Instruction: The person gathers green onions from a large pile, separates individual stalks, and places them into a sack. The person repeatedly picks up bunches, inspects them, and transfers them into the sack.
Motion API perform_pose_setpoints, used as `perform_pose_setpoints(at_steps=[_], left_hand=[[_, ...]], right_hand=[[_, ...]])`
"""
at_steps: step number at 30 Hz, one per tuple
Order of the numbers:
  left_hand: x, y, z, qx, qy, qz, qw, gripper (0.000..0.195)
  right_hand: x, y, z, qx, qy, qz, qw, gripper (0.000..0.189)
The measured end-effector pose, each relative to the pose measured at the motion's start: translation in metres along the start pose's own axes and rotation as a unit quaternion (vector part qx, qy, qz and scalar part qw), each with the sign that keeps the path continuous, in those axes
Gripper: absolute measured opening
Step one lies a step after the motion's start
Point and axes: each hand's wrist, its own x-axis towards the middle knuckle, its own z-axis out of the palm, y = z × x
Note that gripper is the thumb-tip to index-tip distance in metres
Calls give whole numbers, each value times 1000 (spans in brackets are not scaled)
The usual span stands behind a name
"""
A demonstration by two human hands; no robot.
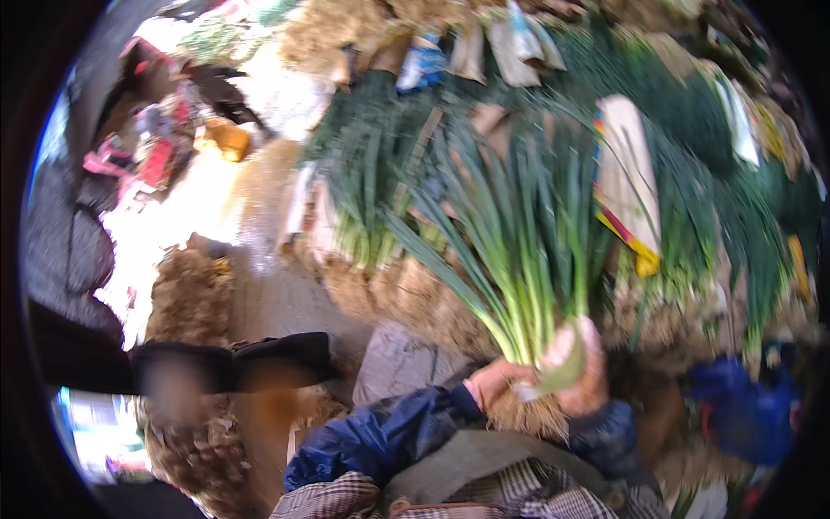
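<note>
A bunch of long green onions [519, 285] stands upright in front of my body, its leaves fanning away from me. My left hand [498, 383] grips the pale stems low on the left side. From the right, my right hand [587, 373] closes around the same stems. A flat olive-green strip [565, 371], leaf or band, lies across the stems at my right hand; which it is I cannot tell. Below both hands hangs the brown root mass [528, 412]. My sleeves are blue, and the fingers behind the stems are hidden.
Several bundles of green onions [366, 214] lie beyond my hands, roots towards me. A white printed sack piece [629, 175] lies over some. Brown root clumps [188, 298] sit at left, a blue plastic bag [746, 409] at right. Someone's dark sleeve [285, 357] reaches in from the left.
</note>
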Motion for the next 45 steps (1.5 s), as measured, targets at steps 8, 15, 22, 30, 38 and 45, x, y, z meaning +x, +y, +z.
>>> perform_pose_setpoints(at_steps=[8,15,22,30,38,45], left_hand=[[-3,-3,-19,-104,42,-68,991,18],[4,-2,-11,-200,50,-164,965,27],[-14,17,-33,28,84,-129,988,39],[-6,25,-2,-240,114,-163,950,28],[-6,14,1,-251,147,-142,946,22],[-7,16,-5,-244,116,-161,949,21]], right_hand=[[-6,-30,-81,-545,93,-236,799,19],[9,47,-221,-649,291,76,699,40],[24,75,-213,-586,309,68,746,28],[-6,51,-93,-639,132,-49,756,28],[1,54,-102,-338,137,-223,904,38],[31,39,-100,-73,66,59,993,31]])
